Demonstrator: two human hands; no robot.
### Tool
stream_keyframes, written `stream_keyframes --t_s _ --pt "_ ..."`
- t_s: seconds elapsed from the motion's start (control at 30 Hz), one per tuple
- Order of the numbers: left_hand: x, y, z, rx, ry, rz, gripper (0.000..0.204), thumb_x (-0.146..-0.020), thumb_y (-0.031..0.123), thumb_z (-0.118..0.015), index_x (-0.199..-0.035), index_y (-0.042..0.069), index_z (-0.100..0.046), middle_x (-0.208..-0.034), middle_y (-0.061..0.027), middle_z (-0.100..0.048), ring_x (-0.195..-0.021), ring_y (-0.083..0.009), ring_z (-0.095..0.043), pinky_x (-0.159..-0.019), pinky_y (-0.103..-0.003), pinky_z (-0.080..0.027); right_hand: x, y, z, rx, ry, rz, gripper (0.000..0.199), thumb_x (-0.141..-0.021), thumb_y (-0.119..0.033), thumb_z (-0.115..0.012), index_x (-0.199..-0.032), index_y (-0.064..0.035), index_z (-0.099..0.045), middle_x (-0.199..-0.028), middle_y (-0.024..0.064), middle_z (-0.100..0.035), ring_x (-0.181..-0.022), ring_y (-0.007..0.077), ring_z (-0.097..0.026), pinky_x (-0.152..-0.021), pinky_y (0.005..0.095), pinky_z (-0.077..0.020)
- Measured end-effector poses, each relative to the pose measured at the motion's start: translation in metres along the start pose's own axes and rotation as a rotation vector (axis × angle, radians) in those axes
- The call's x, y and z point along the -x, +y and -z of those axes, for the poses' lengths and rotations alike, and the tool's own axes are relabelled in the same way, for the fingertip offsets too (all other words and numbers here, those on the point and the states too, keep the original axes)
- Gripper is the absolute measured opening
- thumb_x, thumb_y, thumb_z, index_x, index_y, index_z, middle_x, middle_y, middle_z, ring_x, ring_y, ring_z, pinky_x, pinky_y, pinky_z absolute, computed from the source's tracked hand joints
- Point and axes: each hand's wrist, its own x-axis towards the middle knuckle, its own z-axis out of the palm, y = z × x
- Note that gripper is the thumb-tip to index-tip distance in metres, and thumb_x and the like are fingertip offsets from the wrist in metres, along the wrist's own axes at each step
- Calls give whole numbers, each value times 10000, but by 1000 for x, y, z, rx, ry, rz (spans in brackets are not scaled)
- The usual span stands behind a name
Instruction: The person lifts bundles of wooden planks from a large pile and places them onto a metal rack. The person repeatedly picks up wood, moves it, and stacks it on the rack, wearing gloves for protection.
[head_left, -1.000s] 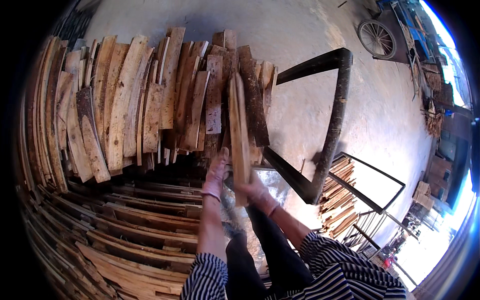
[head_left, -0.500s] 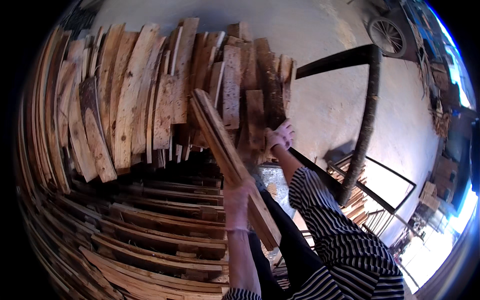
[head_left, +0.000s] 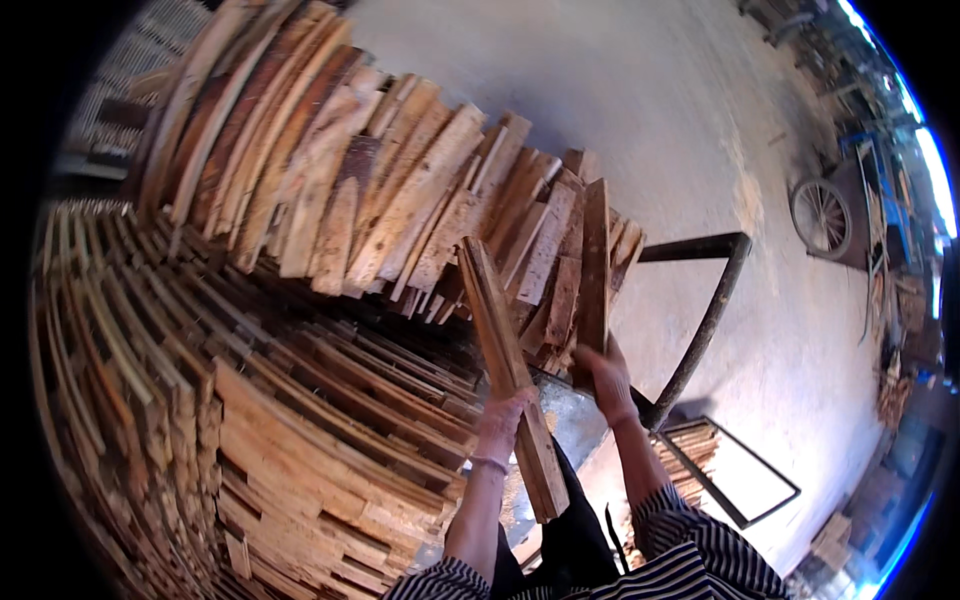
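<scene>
Nearest to me I see the striped sleeves (head_left: pixel 690 565) at the lower edge, both forearms going up from there. My left hand (head_left: pixel 503 415) is closed around a long wooden plank (head_left: pixel 508 375) near its middle – the plank is tilted, its lower end coming down toward my body and its upper end pointing up to the left, toward the leaning boards. My right hand (head_left: pixel 607 377) is a bit higher and to the right; its fingers are wrapped around the bottom end of a second, darker board (head_left: pixel 595 265), which stands almost upright against the pile. The two pieces are apart from each other, the hands near but not touching.

Between the forearms, lower down, there is a grey metal surface (head_left: pixel 565 420). On my left a big stack of flat-laid planks (head_left: pixel 300 450) fills the view. Behind the hands a row of rough boards (head_left: pixel 400 200) leans together. To the right of it a dark metal frame (head_left: pixel 705 320) goes up from the ground – its top bar runs toward the boards. Farther, on the pale concrete floor (head_left: pixel 640 100), a rectangular frame (head_left: pixel 740 480) lies by a small bundle of wood, and far at the right a wheel (head_left: pixel 820 215) stands near blue things I cannot tell clearly
</scene>
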Motion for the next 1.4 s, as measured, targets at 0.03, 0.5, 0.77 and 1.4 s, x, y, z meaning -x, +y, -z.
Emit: stream_keyframes --t_s 0.03,0.5,0.77,1.4 --pt "10 6 -1 108 -57 -12 460 -855 258 -822 -1206 -6 -687 -1055 -83 -737 -935 -198 -698 -846 -351 -574 47 -21 0 54 -39 8 578 -917 -186 -737 -1440 -35 -545 -1093 72 -708 -918 183 -700 -804 311 -586" --pt "292 17 112 900 -575 -156 313 -980 255 -713 -1216 58 -658 -1114 -57 -740 -1016 -204 -715 -934 -368 -594 383 8 -10 1000 -486 890 970 -656 -256 -940 -1467 -61 -445 -1368 312 -470 -1209 502 -538 -995 537 -507" --pt "357 -23 268 878 -319 -660 646 -859 376 -821 -1333 -23 -639 -1261 -138 -713 -1155 -284 -690 -1033 -425 -552 434 15 -98 1017 -963 1281 1047 -712 -312 -909 -1543 -72 -319 -1332 348 -496 -1154 550 -567 -869 584 -572" --pt "474 -137 393 1528 169 -731 794 -866 567 -798 -1395 31 -547 -1258 -150 -679 -1139 -310 -673 -1005 -494 -573 573 76 -390 1705 -1365 668 1150 -697 -369 -927 -1591 9 -310 -1516 281 -492 -1420 359 -490 -1187 402 -399"
